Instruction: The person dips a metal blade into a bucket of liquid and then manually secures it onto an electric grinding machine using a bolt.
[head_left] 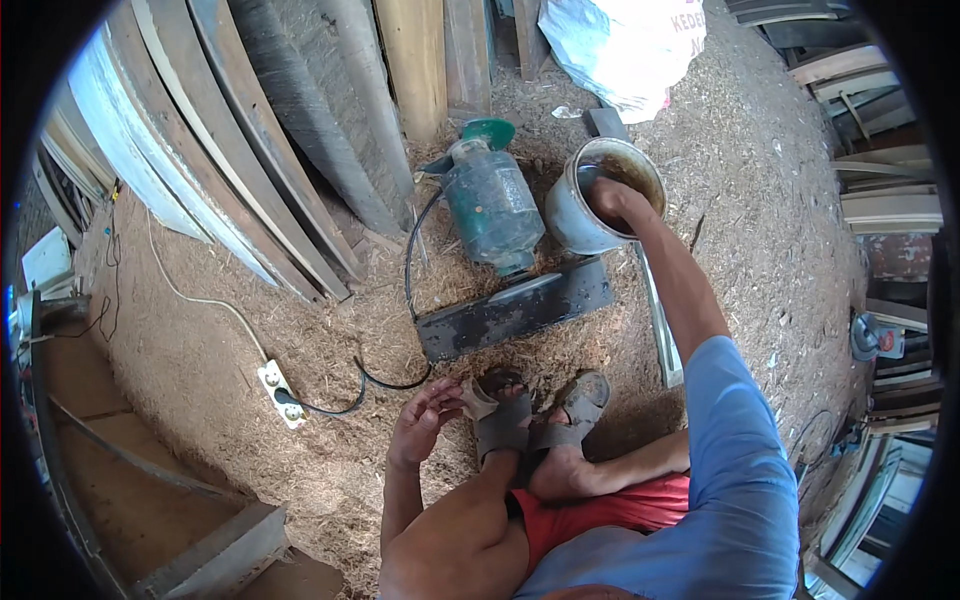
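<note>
The work looks to be partway along, judging by how things lie. The right hand point(612, 202) reaches down inside the pale bucket point(580, 226); its fingers are lost in the dark interior, so whether that grip is clenched, released or grasping something cannot be told. The left hand point(424, 414) has its grip closed at the fingertips on a small pale piece point(480, 399), which it holds just beside the sandals point(504, 428), well apart from the bucket.

Setting up seems done: the green-ended motor point(492, 212) lies between the bucket and the upright boards point(415, 75), next to a long black block point(515, 312), and a black cable point(410, 262) leads to a plug seated in the white power strip point(280, 393). Whether the motor runs does not show. What remains appears to centre on the piece, which is in hand and not touching the motor; its finished state cannot be judged.
</note>
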